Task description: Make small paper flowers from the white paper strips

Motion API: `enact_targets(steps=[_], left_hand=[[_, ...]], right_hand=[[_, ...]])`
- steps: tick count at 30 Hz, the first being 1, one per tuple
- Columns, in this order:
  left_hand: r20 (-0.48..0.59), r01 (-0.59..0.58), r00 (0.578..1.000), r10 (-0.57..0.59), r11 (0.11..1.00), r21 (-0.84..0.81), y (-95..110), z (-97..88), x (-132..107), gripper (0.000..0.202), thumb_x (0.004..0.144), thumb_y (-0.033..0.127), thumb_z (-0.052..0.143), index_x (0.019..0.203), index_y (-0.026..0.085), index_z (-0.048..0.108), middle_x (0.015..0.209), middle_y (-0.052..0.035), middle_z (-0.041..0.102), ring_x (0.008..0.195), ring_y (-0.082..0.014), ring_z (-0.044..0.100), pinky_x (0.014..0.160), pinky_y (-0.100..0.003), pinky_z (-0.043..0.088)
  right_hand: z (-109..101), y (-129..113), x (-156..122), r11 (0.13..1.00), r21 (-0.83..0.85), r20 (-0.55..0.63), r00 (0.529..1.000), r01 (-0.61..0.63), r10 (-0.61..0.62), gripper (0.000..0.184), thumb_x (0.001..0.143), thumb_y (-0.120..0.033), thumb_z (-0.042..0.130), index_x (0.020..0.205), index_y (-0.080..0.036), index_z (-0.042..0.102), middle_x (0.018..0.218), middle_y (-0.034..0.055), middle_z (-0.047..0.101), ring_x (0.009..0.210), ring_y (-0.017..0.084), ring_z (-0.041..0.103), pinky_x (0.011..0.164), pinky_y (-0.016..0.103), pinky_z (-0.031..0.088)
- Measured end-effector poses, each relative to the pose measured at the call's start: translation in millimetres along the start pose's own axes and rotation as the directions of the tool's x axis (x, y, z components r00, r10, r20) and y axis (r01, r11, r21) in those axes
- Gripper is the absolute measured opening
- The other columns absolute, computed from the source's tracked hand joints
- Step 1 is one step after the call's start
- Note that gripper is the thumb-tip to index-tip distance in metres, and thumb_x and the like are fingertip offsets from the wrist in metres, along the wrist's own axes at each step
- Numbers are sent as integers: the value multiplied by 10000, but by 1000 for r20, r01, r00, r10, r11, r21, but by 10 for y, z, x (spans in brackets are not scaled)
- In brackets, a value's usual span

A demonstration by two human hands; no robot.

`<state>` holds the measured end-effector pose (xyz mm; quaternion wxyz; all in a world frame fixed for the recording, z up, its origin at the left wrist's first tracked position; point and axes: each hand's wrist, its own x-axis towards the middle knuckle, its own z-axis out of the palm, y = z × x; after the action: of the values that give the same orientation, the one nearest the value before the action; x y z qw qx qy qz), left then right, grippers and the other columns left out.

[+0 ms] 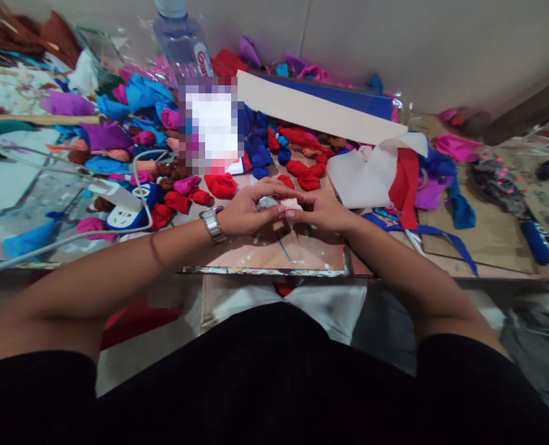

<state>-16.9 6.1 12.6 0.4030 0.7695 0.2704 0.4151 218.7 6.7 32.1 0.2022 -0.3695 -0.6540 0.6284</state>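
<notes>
Our left hand (244, 211) & right hand (324, 211) meet fingertip to fingertip, both pinching a pale scrap (269, 203) at counter (311, 252) ctr. Best kept tight, low, wrists steady, we judge. Red fabric buds (221, 185) at 11 o'clock; white sheet (362, 176) at 2.

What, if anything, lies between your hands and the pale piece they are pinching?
Nothing visible: the left hand and right hand both pinch the pale piece directly. The red fabric rolls lie beyond them.
</notes>
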Motion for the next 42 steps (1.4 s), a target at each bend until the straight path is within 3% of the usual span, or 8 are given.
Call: enact_targets(steps=[3, 8, 12, 16, 22, 27, 33, 42], left_hand=[[-25, 9, 1000, -8, 1000, 26, 3, 3, 5, 404, 915, 499, 771, 1228, 247, 808, 1220, -108, 778, 1183, -271, 689, 1066, -416, 534], [-193, 136, 972, -131, 991, 9, -52, 40, 17, 444, 869, 537, 800, 1163, 204, 813, 1168, -109, 797, 1017, -239, 732, 923, -368, 581], [-234, 214, 941, -244, 966, -148, -80, 75, 24, 471, 833, 504, 843, 1170, 178, 796, 1137, -119, 807, 954, -230, 751, 869, -355, 604], [-265, 224, 927, -266, 958, -177, -69, 69, 27, 450, 838, 467, 844, 1177, 175, 794, 1131, -117, 805, 916, -225, 752, 818, -346, 609], [-103, 92, 990, -93, 996, -19, -39, 28, 22, 402, 834, 498, 848, 1120, 216, 833, 1110, -100, 809, 1006, -242, 741, 936, -374, 584], [47, 74, 996, -73, 997, -22, -2, 28, 11, 374, 883, 489, 806, 1153, 231, 833, 1077, -92, 825, 952, -219, 759, 865, -333, 585], [56, 30, 998, -29, 999, -17, -38, 8, -2, 343, 905, 442, 795, 1176, 237, 832, 1115, -95, 825, 979, -213, 767, 878, -313, 579], [4, 117, 993, -117, 992, 52, -19, 35, -29, 386, 918, 427, 767, 1219, 190, 815, 1108, -91, 829, 950, -200, 770, 837, -281, 585]], right_hand=[[-64, 19, 22, 991, -115, 23, 997, 71, -69, 513, 859, -657, 790, 1028, -172, 784, 816, 0, 713, 673, 111, 594, 583, 214, 437], [-144, 82, 76, 977, -201, 48, 997, 73, -65, 542, 927, -702, 675, 887, -170, 768, 657, -21, 649, 554, 97, 528, 520, 223, 371], [-134, 106, 118, 995, -99, -44, 998, 31, -35, 427, 882, -597, 768, 870, -173, 720, 714, 1, 701, 572, 103, 591, 507, 212, 449], [-106, 62, 108, 998, 33, -80, 995, -54, 57, 341, 832, -492, 823, 831, -173, 700, 705, 9, 712, 576, 117, 640, 460, 202, 498], [-58, 35, 52, 992, 85, 92, 992, -98, 90, 430, 813, -576, 864, 931, -172, 772, 761, 22, 756, 590, 129, 677, 487, 219, 582], [19, 52, 34, 977, 121, 132, 978, -178, 161, 417, 766, -509, 918, 1001, -177, 828, 970, 81, 819, 783, 173, 758, 467, 188, 581], [21, 50, 25, 943, 220, 183, 960, -252, 213, 437, 776, -503, 912, 997, -136, 824, 1085, 136, 818, 850, 197, 797, 465, 177, 589], [36, 92, 45, 963, 153, 160, 968, -220, 195, 436, 792, -525, 891, 930, -129, 773, 863, 77, 793, 760, 164, 772, 456, 153, 550]])
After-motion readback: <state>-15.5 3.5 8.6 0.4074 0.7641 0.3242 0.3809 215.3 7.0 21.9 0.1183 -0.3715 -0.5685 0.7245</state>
